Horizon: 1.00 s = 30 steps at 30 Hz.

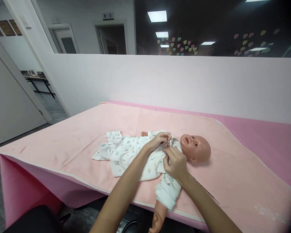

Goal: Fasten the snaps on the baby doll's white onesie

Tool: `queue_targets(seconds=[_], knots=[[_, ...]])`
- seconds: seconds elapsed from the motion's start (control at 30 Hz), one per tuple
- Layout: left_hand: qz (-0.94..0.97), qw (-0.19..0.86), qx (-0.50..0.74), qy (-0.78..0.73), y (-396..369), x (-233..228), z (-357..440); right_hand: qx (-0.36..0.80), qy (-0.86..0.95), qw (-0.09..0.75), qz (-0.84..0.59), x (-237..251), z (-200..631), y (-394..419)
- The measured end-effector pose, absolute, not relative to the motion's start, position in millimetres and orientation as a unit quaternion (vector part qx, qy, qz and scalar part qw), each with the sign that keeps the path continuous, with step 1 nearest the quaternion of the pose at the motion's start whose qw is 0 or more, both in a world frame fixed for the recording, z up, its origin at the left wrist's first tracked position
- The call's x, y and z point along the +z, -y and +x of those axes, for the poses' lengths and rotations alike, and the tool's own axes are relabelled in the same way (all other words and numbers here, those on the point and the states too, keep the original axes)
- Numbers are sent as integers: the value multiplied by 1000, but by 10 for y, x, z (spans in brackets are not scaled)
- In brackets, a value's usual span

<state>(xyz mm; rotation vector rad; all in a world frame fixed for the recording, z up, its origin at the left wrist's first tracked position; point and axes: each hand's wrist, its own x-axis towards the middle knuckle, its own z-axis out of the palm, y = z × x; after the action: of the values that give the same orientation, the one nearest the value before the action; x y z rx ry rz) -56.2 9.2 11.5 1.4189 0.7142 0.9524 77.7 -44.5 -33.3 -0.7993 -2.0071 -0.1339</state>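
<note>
Both sets of fingers are pinched together on the neckline of the printed baby garment (133,153), just below the doll's chin. The left hand (160,139) comes over the doll's chest from the far side, fingers curled and pressed onto the fabric edge. The right hand (176,163) grips the near edge of the same opening, fingers closed on a fold of cloth. What sits between them, likely a snap or button, is too small to make out.

The doll (195,148) lies on its back on a pink blanket (63,142) spread over the counter (269,136), head to the right of the hands, legs to the left. Its near arm, in a sleeve, hangs past the counter's front edge below the right hand.

The risk I see starts at the pinch — if the two edges are pulled unevenly, the closure may miss or the cloth may bunch under the chin. A harder tug toward the front edge could drag the doll, already overhanging by one arm, nearer to slipping off; the loose blanket could slide with it.
</note>
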Motion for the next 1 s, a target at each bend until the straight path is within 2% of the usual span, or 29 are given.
queue_targets(seconds=[0.37,0.63,1.0], knots=[[599,612,416,-304,-101,113,-545,-64,840,456,-288,-382,798,460],[558,627,458,-294,-112,122,-564,-43,779,490,-390,-309,773,395],[510,648,482,-296,-89,179,-550,-42,792,470,-388,-312,758,324]])
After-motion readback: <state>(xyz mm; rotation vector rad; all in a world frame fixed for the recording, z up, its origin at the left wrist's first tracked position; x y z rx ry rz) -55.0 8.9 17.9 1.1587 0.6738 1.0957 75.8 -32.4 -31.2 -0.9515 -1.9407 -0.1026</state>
